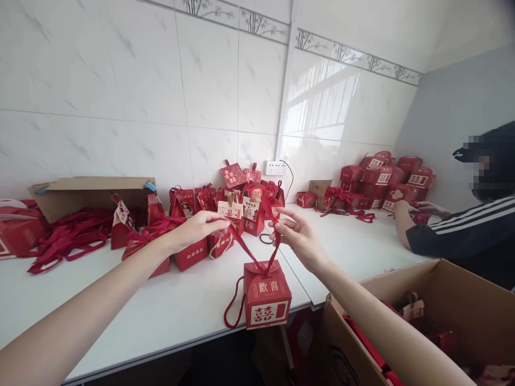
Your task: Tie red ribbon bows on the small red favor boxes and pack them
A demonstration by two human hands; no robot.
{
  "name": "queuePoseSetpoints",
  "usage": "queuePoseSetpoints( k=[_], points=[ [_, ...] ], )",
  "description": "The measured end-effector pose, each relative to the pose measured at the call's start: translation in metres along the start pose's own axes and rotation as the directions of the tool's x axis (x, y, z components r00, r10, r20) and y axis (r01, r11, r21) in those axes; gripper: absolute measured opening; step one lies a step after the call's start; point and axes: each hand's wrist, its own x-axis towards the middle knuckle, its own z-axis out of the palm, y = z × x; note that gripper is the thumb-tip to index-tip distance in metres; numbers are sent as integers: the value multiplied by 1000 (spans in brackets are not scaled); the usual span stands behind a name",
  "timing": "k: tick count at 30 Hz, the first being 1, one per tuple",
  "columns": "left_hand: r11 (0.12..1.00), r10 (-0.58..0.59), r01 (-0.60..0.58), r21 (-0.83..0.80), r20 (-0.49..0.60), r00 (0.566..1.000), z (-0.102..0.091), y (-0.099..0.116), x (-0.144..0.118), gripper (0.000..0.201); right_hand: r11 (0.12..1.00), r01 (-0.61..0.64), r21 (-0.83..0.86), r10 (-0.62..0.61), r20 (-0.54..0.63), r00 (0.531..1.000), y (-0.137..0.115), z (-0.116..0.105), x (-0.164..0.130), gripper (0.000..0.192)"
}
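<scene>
While the left grip (203, 228) and right grip (298, 236) each pinch a strand of red ribbon (246, 248), the box (268, 289) is at the near edge of the surface (189, 316). It looks like light, stiff card, easily dented; its sides probably hold better than slippery ribbon.

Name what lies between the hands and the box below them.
Red ribbon, in the head view: one strand from the left hand, one from the right hand, down to the box.
</scene>
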Motion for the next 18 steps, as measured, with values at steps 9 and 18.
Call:
queuePoseSetpoints(
  k=[9, 18],
  points=[
    [742, 205, -127, -658, 42, 978, 65, 47, 29, 21, 994, 91, 60, -80, -158, 984, -1, 18, 2, 22],
    [679, 174, -131, -723, -15, 985, 72, 43, 27, 23, 994, 39, 104, -21, -163, 986, -8, 17, 0, 30]
  ],
)
